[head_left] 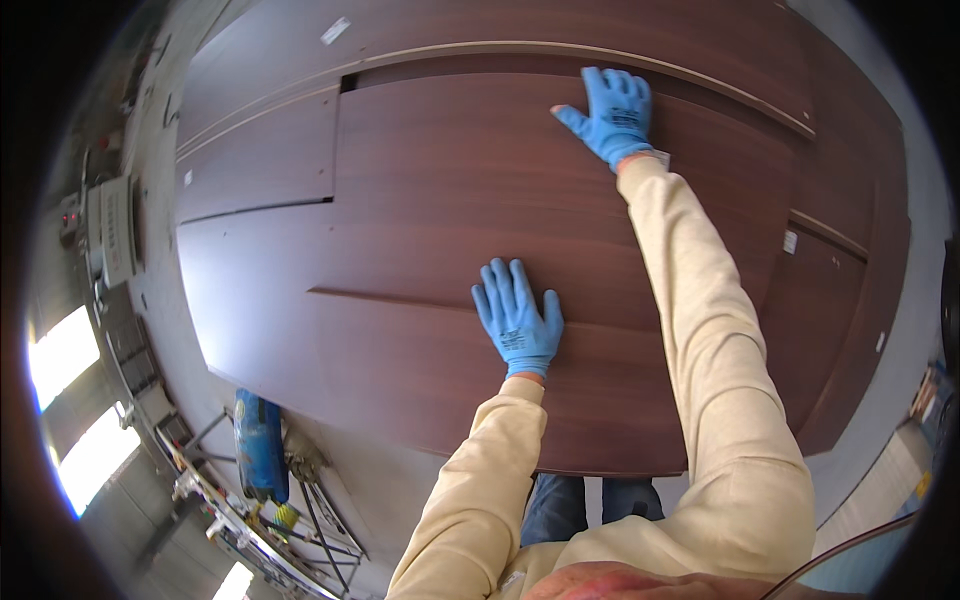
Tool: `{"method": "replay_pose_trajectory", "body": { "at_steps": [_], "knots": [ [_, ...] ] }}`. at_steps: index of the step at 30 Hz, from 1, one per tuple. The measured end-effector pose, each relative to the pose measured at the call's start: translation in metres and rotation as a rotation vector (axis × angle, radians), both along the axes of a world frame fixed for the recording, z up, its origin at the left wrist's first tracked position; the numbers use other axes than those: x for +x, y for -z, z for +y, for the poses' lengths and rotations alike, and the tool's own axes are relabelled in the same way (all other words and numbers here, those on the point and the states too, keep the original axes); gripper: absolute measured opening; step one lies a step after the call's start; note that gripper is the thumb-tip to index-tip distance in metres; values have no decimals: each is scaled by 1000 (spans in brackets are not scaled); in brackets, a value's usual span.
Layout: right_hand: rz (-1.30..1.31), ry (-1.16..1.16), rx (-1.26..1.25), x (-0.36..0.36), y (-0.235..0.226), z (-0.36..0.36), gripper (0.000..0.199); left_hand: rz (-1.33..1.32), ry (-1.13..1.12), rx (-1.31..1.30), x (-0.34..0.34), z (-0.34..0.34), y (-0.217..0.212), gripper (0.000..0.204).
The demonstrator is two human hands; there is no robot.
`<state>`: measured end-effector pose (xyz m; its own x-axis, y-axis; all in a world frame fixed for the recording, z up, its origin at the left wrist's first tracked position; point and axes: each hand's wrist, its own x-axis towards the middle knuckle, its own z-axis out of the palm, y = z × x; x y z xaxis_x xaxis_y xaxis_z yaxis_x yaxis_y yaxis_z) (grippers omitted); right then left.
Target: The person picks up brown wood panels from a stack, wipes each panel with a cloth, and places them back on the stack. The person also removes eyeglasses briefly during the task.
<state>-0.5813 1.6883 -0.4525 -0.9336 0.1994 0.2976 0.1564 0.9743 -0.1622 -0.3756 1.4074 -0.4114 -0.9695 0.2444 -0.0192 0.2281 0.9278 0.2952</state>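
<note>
Both my hands wear blue work gloves and rest on dark reddish-brown wood-look boards. My left hand lies flat, fingers stretched forward, across the thin edge line between a middle board and the nearer board surface. Farther off and to the right, my right hand is spread with the thumb out to the left. It presses near the far edge of the middle board, beside a dark gap. Neither hand grips anything. A torn spot at the right thumb's tip bares some skin.
Beyond the gap lies another long brown board with a pale edge. A smaller board lies left, and more overlap at the right. On the floor at lower left stand a blue cylinder and a metal frame.
</note>
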Motion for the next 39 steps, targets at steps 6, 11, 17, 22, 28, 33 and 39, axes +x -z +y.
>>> {"method": "replay_pose_trajectory", "body": {
  "at_steps": [6,11,17,22,28,33,39],
  "knots": [
    [101,11,-61,-3,-3,-7,69,67,23,-12,3,0,0,69],
    [81,44,-79,8,-7,-13,72,88,44,-49,4,3,2,70],
    [-5,-54,-161,81,-13,-25,78,82,51,-71,10,1,9,72],
    [28,11,-287,198,-32,-43,74,93,68,-89,15,-1,12,70],
    [-136,247,-368,396,-73,-78,67,116,79,-79,15,2,12,70],
    [-215,484,-332,550,-101,-105,68,134,83,-43,14,-3,12,66],
    [-325,716,-331,658,-109,-140,70,150,106,-97,12,-9,21,70]
  ]
}}
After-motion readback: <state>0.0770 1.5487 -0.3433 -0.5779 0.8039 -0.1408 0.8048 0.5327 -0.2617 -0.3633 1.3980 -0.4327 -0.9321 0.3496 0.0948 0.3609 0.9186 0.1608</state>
